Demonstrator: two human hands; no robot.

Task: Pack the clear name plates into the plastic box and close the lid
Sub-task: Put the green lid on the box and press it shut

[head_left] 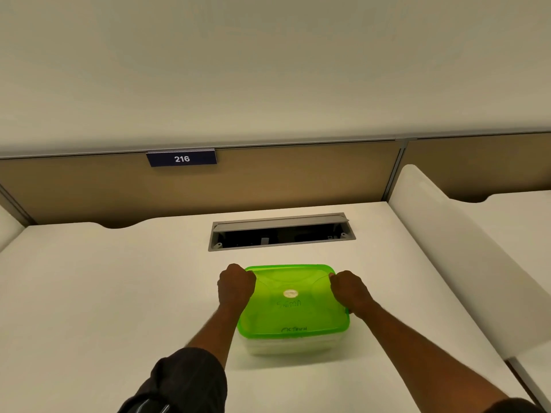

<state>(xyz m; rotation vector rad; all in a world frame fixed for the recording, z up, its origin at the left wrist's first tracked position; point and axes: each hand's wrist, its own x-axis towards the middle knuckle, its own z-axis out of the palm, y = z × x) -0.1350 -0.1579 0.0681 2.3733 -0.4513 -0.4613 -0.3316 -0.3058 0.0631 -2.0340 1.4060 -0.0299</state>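
Fingers curled tight on both sides here: the left hand is balled into a fist against the far-left corner of the green lid, knuckles up, fingers folded under and pressed to the lid's edge. Across from it, the right hand does the same at the far-right edge, fingers tucked down over the rim so the tips are hidden. Whether they grip the rim or just push on it, I cannot tell.

The lid sits flat on top of the plastic box, covering it corner to corner. The box's pale translucent wall shows only as a band below the lid on the near side. There's a small round sticker at the middle of the lid and some dark handwriting below it, with more near the front edge, too blurred to read. The clear name plates are not visible; the tinted lid hides whatever is inside.

The box stands on the white desk, roughly central, just nearer than a grey cable hatch whose flap stands open over a dark recess. Behind the desk runs a tan partition panel carrying a dark blue sign reading 216. A white side divider rises on the right. A dark rolled sleeve covers the left arm near the elbow.
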